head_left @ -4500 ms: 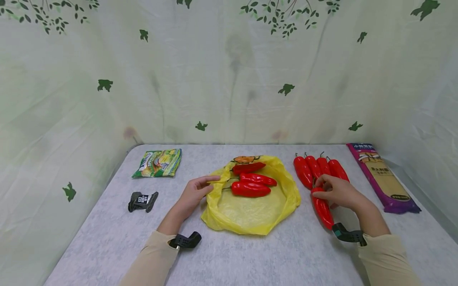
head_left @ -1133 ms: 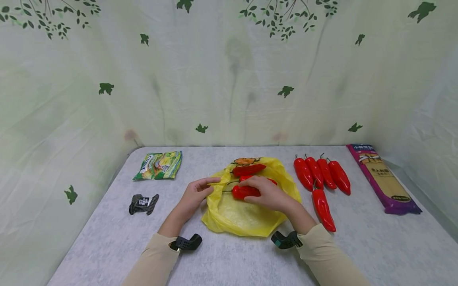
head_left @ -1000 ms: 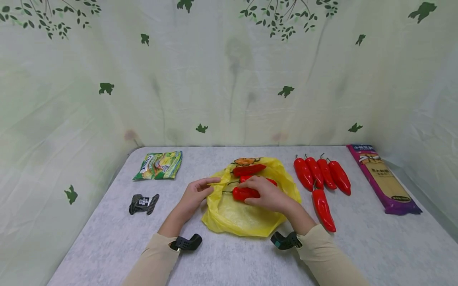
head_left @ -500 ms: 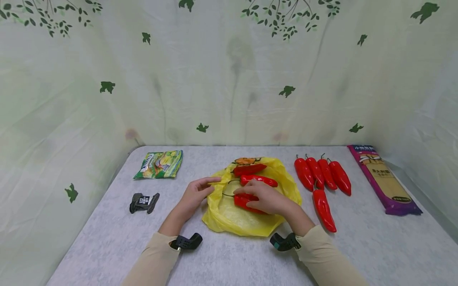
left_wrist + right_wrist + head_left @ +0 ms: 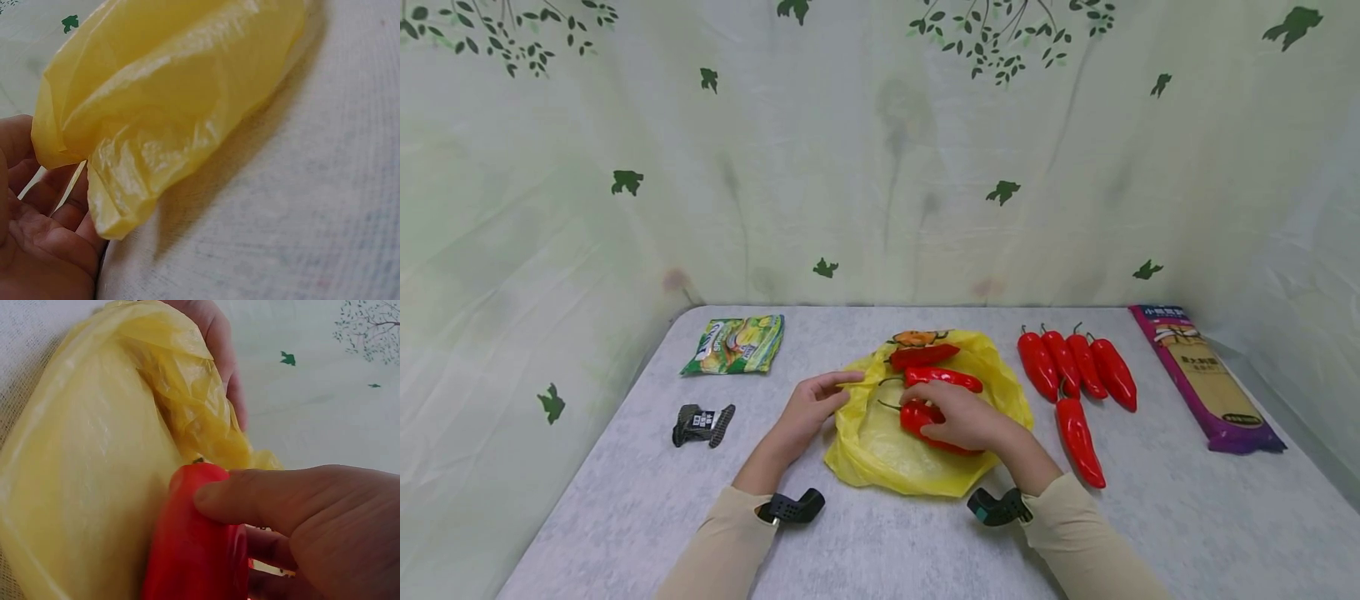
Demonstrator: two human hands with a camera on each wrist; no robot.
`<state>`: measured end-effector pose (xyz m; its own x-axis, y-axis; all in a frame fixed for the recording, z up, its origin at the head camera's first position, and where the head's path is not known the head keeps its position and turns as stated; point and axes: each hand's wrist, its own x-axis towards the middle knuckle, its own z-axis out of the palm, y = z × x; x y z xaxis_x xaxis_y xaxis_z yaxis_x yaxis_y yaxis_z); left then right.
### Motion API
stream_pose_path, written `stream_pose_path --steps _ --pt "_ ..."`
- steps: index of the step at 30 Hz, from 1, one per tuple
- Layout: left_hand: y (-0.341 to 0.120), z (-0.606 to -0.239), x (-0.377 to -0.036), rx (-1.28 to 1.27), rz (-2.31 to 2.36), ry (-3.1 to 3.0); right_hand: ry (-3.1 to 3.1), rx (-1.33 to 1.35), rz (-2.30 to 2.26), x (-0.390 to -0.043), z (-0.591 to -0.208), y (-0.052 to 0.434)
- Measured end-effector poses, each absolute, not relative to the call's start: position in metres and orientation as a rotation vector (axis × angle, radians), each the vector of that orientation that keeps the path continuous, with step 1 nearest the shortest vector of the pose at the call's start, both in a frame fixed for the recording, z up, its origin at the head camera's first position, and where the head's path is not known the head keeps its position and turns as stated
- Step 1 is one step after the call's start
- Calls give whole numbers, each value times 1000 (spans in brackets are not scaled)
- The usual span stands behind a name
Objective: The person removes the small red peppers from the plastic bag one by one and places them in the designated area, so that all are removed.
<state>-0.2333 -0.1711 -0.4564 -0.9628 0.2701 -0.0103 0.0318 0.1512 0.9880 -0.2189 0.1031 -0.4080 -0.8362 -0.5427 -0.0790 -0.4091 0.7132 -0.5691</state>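
Note:
A yellow plastic bag (image 5: pixel 887 454) lies open in the middle of the table with three red peppers on it. My right hand (image 5: pixel 958 417) grips the nearest pepper (image 5: pixel 925 421) (image 5: pixel 194 550) over the bag. Behind it lie a second pepper (image 5: pixel 943 379) and a third pepper (image 5: pixel 922 355). My left hand (image 5: pixel 808 408) pinches the bag's left rim (image 5: pixel 69 134) between thumb and fingers. Several more red peppers (image 5: pixel 1075 371) lie in a row to the right of the bag, one pepper (image 5: pixel 1080 433) nearer me.
A green snack packet (image 5: pixel 733 343) lies at the back left, and a small black folded item (image 5: pixel 702 423) sits left of my left hand. A long purple noodle packet (image 5: pixel 1206 379) runs along the right edge. A leaf-print cloth backdrop (image 5: pixel 880 167) walls the table.
My right hand came from the peppers on the right to the bag, took hold of the nearest pepper there and drew it toward me. The left hand kept still.

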Motion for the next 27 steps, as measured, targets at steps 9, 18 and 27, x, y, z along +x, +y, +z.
stream_pose_path --steps 9,18,27 --pt "-172 -457 -234 294 1900 2238 2743 -732 -866 -218 -404 106" --pt "-172 -458 -234 296 1911 2226 2748 -750 -929 -217 -394 111" --pt "-172 -457 -234 296 1905 2230 2735 -789 -1034 -217 -392 122"
